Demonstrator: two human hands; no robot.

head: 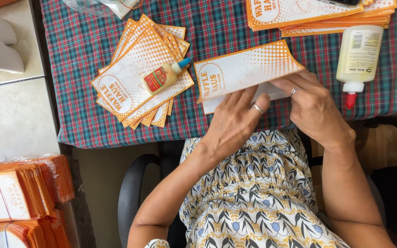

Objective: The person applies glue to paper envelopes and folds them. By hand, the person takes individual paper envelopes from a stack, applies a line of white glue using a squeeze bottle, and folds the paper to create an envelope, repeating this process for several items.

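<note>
Both hands, left (233,121) and right (315,108), pinch a folded paper sleeve (244,69) at its near edge, over the plaid cloth (83,46). Left of the grip, a small glue bottle (164,76) lies on a fanned stack (129,92); right, a bigger bottle (358,57).

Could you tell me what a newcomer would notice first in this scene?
Probably the orange-and-white paper sleeve at centre, held by the left hand and right hand over the plaid tablecloth. To its left, a small glue bottle lies on a fanned pile of sleeves.
</note>
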